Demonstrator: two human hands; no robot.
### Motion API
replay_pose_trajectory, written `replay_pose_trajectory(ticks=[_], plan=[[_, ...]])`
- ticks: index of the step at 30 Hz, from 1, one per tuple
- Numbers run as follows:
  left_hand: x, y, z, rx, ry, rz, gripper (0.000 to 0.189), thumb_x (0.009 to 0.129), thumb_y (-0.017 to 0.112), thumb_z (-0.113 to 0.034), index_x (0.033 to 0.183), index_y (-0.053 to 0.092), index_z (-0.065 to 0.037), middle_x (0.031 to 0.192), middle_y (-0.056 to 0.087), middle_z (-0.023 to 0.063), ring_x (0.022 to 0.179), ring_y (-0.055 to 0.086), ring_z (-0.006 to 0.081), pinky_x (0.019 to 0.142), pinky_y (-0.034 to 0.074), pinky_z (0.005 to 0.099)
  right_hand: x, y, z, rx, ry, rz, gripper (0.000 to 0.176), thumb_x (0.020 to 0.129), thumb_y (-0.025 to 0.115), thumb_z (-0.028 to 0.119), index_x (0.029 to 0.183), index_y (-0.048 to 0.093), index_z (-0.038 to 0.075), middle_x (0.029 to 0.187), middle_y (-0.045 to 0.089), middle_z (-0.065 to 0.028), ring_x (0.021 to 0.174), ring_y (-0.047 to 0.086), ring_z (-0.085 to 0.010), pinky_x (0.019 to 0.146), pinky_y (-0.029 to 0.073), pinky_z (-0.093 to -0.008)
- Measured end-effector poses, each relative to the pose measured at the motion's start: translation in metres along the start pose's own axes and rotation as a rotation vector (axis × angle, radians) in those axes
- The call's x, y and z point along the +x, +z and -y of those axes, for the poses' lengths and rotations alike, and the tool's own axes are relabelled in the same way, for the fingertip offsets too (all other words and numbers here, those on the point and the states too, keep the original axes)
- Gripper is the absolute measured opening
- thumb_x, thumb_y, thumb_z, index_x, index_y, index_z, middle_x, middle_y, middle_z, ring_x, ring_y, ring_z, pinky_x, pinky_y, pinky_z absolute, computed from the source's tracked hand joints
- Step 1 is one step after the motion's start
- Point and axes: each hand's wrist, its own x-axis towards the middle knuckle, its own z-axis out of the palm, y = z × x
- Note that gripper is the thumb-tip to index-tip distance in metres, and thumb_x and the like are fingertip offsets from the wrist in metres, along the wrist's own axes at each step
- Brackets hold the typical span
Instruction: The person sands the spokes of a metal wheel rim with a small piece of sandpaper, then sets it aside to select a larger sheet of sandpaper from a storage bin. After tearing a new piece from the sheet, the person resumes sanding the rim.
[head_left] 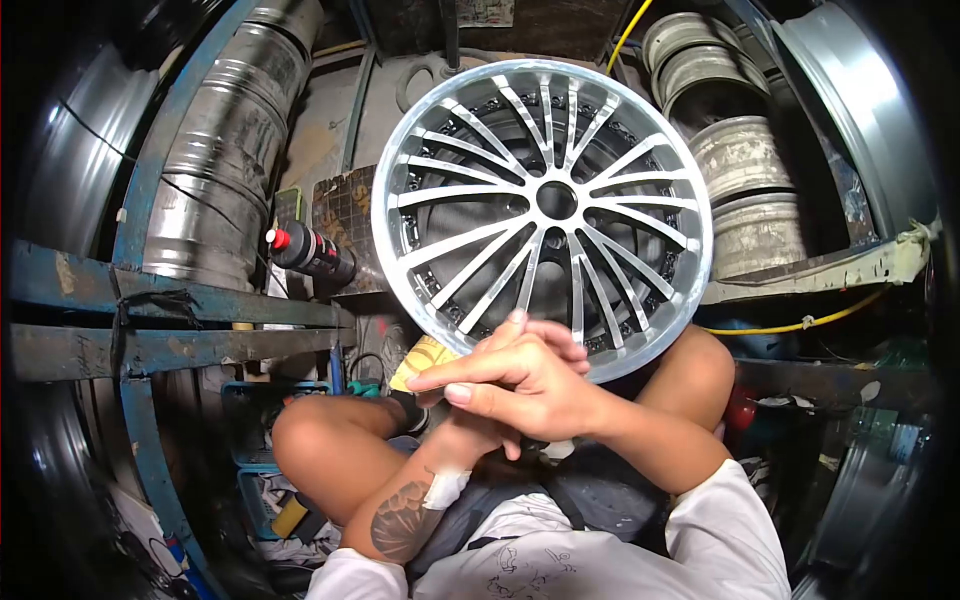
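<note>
Wheel point(536, 220) faced the person, low edge at the lap near the right knee point(695, 362); presumably tilted so its spokes came within reach. Its support was hidden. Right hand point(533, 387) crossed over left hand point(498, 347) at the low edge, right index at a yellow sheet point(425, 357). Could not tell whether either grip had closed on it; overlap hid the palms. Bottle point(315, 255) sat near the left edge. Open room: between low-left edge and left knee point(308, 432).
</note>
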Motion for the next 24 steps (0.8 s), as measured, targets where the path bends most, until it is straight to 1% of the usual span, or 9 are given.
replay_pose_trajectory(ticks=[3,7,10,11,14,15,18,22,24], plan=[[0.0,-0.009,0.001,0.073,-0.014,-0.036,0.045,0.11,0.041,-0.047,0.114,0.057,-0.005,0.109,0.065,0.0144,0.099,0.066,0.0299,0.09,0.055,0.0453,0.002,0.006,-0.004,-0.089,-0.105,-0.056,0.034,0.108,0.055,0.017,0.134,0.069,-0.001,0.108,0.078,-0.0144,0.093,0.075,-0.0184,0.087,0.057,-0.0349],[0.002,-0.014,0.0,0.159,0.075,-0.143,0.051,0.11,0.036,-0.051,0.103,0.059,-0.006,0.098,0.066,0.0136,0.091,0.066,0.0303,0.087,0.056,0.0481,-0.005,0.005,0.011,-0.327,-0.236,-0.195,0.03,0.101,0.061,0.014,0.127,0.074,0.003,0.082,0.078,-0.0072,0.079,0.075,-0.0165,0.081,0.053,-0.0311],[0.003,-0.017,0.003,0.156,0.168,-0.214,0.057,0.111,0.032,-0.054,0.095,0.06,-0.007,0.091,0.066,0.0131,0.085,0.066,0.0306,0.084,0.057,0.0502,-0.01,0.011,0.003,-0.399,-0.335,-0.281,0.03,0.101,0.061,0.014,0.125,0.075,0.004,0.088,0.08,-0.007,0.08,0.075,-0.0186,0.083,0.051,-0.0311],[0.004,-0.017,0.005,0.125,0.202,-0.221,0.06,0.111,0.031,-0.055,0.092,0.061,-0.007,0.088,0.066,0.0129,0.084,0.067,0.0307,0.083,0.057,0.0509,-0.008,0.01,-0.008,-0.509,-0.459,-0.351,0.03,0.097,0.069,0.017,0.126,0.077,0.016,0.091,0.079,-0.0091,0.073,0.071,-0.0201,0.084,0.049,-0.0311],[0.008,-0.014,0.013,-0.056,0.331,-0.175,0.065,0.111,0.028,-0.057,0.084,0.061,-0.008,0.081,0.065,0.0116,0.077,0.066,0.0303,0.08,0.057,0.0518,-0.009,0.011,-0.015,-0.661,-0.574,-0.374,0.036,0.09,0.072,0.007,0.126,0.076,0.007,0.116,0.076,-0.0178,0.096,0.072,-0.0269,0.102,0.047,-0.0375],[0.01,-0.011,0.016,-0.141,0.381,-0.14,0.065,0.112,0.027,-0.056,0.081,0.06,-0.009,0.078,0.064,0.0107,0.074,0.065,0.0298,0.078,0.057,0.0513,-0.009,0.012,-0.015,-0.597,-0.499,-0.334,0.041,0.087,0.076,0.008,0.128,0.077,0.012,0.133,0.069,-0.0195,0.109,0.067,-0.0304,0.11,0.042,-0.038],[0.017,-0.004,0.015,-0.367,0.546,-0.028,0.067,0.112,0.025,-0.055,0.074,0.058,-0.012,0.071,0.061,0.0079,0.066,0.061,0.028,0.072,0.056,0.0499,-0.009,0.023,-0.002,-0.671,-0.467,-0.253,0.041,0.088,0.077,0.01,0.128,0.077,0.018,0.142,0.064,-0.0169,0.115,0.063,-0.0315,0.111,0.041,-0.0385],[0.013,-0.005,0.004,-0.307,0.478,0.257,0.072,0.113,0.017,-0.049,0.062,0.052,-0.013,0.062,0.057,0.0047,0.062,0.06,0.0278,0.068,0.053,0.0447,-0.02,0.037,-0.004,-0.531,-0.375,-0.05,0.036,0.092,0.078,0.016,0.127,0.078,0.027,0.151,0.056,-0.0128,0.12,0.062,-0.0271,0.107,0.041,-0.0361],[0.012,-0.006,0.005,-0.312,0.45,0.283,0.065,0.111,0.026,-0.048,0.062,0.051,-0.013,0.059,0.054,0.0059,0.06,0.06,0.0275,0.063,0.053,0.0427,-0.023,0.037,0.004,-0.664,-0.401,-0.068,0.03,0.093,0.076,0.028,0.122,0.079,0.033,0.147,0.06,-0.0001,0.101,0.057,-0.0215,0.087,0.04,-0.0347]])
